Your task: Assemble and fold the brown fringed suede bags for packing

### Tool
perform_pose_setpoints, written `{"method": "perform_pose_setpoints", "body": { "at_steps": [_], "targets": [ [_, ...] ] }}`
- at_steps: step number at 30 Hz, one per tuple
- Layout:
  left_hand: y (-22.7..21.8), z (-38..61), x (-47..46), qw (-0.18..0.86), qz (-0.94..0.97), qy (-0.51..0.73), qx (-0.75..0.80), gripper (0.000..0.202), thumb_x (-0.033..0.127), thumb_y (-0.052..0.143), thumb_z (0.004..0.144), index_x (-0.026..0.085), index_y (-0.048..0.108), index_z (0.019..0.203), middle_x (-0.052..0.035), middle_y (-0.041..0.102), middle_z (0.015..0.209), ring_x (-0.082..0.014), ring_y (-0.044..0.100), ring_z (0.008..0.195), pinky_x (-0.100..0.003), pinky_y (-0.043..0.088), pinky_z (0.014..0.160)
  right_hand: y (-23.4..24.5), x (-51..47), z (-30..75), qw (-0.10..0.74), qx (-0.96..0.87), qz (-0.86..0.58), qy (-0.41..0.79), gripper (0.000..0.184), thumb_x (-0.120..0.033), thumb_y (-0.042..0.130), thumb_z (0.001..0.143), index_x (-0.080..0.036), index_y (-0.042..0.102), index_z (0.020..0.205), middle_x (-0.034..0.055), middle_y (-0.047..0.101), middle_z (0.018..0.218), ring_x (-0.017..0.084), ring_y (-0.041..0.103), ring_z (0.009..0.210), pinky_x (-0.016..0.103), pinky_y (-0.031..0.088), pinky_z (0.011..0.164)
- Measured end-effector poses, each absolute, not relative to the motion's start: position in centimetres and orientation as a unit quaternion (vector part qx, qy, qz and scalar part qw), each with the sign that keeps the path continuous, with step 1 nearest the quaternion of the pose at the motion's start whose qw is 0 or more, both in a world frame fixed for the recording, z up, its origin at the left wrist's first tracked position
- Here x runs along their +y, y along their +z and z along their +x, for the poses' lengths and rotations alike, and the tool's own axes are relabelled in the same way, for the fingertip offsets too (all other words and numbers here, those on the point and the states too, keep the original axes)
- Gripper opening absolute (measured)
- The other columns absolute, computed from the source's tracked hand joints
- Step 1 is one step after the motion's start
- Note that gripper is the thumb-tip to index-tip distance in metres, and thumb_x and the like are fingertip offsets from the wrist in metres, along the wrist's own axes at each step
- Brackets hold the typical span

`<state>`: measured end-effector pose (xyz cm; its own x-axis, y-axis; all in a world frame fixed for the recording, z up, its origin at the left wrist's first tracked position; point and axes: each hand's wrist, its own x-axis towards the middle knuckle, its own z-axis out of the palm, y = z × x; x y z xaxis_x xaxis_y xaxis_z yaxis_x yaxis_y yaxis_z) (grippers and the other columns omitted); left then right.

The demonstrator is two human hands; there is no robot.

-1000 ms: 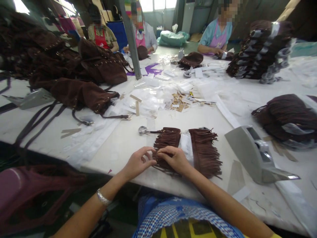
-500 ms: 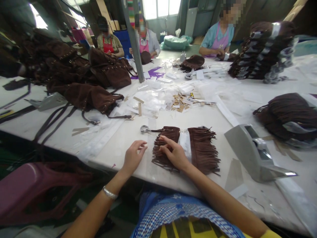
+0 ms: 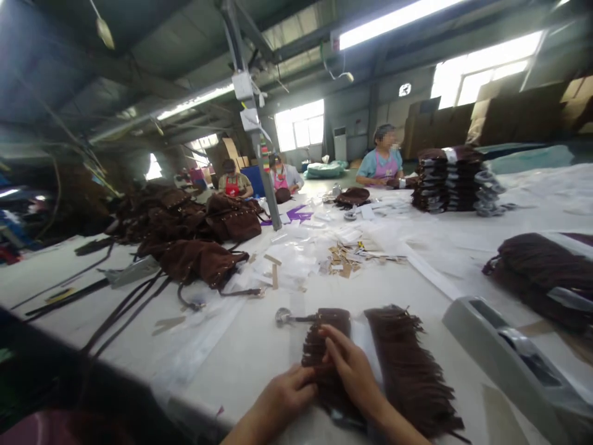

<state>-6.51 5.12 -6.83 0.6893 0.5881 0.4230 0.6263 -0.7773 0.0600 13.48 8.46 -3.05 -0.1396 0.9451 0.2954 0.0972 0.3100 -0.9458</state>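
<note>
A dark brown fringed bag (image 3: pixel 407 364) lies on the white table in front of me, a pale band (image 3: pixel 367 343) round its middle. A short strap with a round, shiny wrapped end (image 3: pixel 283 317) sticks out at its upper left. My right hand (image 3: pixel 354 371) rests on the left half of the fringe, fingers stretched out and the thumb apart. At the fringe's left edge is my left hand (image 3: pixel 290 395), its fingers bent and closed on the strands, slightly blurred. The lower part of the bag is partly hidden by my right hand and forearm.
A grey tape dispenser (image 3: pixel 504 358) stands right of the bag, with wrapped fringed bags (image 3: pixel 546 278) beyond it. Brown bags (image 3: pixel 199 259) with straps are heaped at left. Card scraps (image 3: pixel 343 259), a metal post (image 3: pixel 269 179) and a tall stack (image 3: pixel 449 179) stand farther off. Several people work across the table.
My left hand has moved right to the edge of the fringe. My right hand stays on the bag. The view has tilted up, showing more ceiling.
</note>
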Motion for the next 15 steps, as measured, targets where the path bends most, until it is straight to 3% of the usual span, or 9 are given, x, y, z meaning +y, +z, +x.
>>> {"method": "perform_pose_setpoints", "body": {
  "at_steps": [6, 11, 15],
  "targets": [
    [-6.9, -9.1, 5.5, 0.082, -0.931, -0.138, -0.329, 0.017, 0.016, 0.045, 0.095, 0.020, 0.055, 0.081, -0.0026, 0.061, 0.079, -0.0182, 0.060, 0.068, -0.028, 0.052, 0.056, -3.4, 8.5, 13.5, 0.523, -0.624, -0.406, 0.414, 0.045, -0.053, 0.049, 0.095, -0.020, 0.067, 0.118, 0.0042, 0.071, 0.072, 0.023, 0.068, 0.062, 0.034, 0.057, 0.064],
    [-4.5, -11.3, 5.2, 0.062, -0.927, -0.094, -0.357, 0.022, 0.015, 0.041, 0.098, 0.020, 0.058, 0.085, 0.0004, 0.061, 0.080, -0.0135, 0.059, 0.072, -0.022, 0.050, 0.063, -3.1, 8.3, 13.6, 0.515, -0.620, -0.410, 0.427, 0.040, -0.048, 0.052, 0.094, -0.019, 0.067, 0.115, 0.0039, 0.072, 0.076, 0.020, 0.067, 0.065, 0.031, 0.056, 0.065],
    [-3.6, -13.0, 5.0, 0.021, -0.907, -0.113, -0.405, 0.022, 0.018, 0.041, 0.099, 0.020, 0.062, 0.094, -0.0023, 0.063, 0.086, -0.0139, 0.060, 0.076, -0.024, 0.050, 0.068, -3.1, 8.3, 13.7, 0.530, -0.585, -0.406, 0.461, 0.037, -0.044, 0.052, 0.095, -0.020, 0.063, 0.120, 0.0060, 0.072, 0.097, 0.016, 0.066, 0.066, 0.030, 0.056, 0.069]
  ]
}}
